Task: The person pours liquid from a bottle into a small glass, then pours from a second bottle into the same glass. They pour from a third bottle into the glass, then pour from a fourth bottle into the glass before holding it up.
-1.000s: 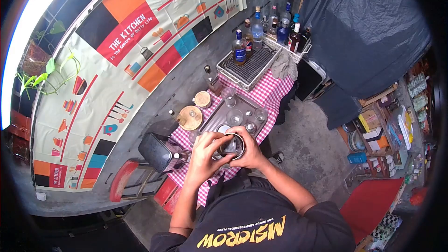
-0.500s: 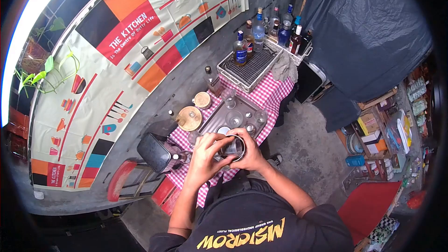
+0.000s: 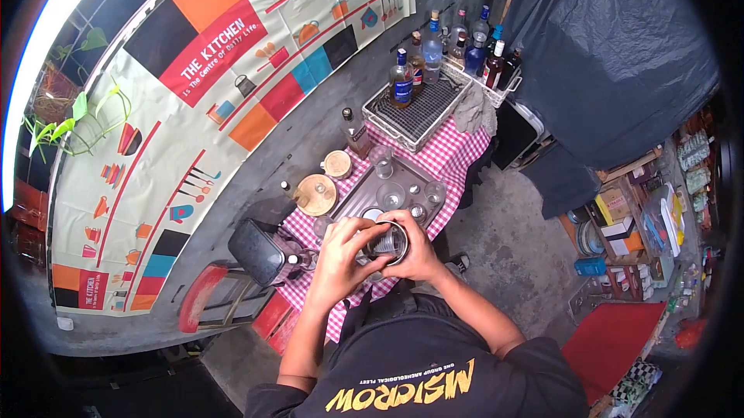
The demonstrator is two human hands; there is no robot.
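Observation:
Close to my chest, both hands are around a round metal cup (image 3: 390, 244) with a bright rim, its mouth turned up toward me. Ribbed, shiny lines show inside it; I cannot make out what they are. My left hand (image 3: 341, 255) grips the cup's left side, thumb below and fingers curled over the top edge. Around the right side wraps my right hand (image 3: 419, 251). Just beyond the cup, a grey metal tray (image 3: 353, 209) carries several clear glasses, among them a tall glass (image 3: 381, 159) and a wide glass (image 3: 392, 196).
Left of the tray are a round wooden board (image 3: 315, 195), a light round container (image 3: 336, 165) and a dark bottle (image 3: 355, 133). A wire-lined rack (image 3: 411, 127) and several bottles stand at the back. A black bin (image 3: 258, 251) is at the left, crowded shelves (image 3: 620, 220) at the right.
The camera view has shifted very slightly. Both hands stay around the metal cup in nearly the same pose.

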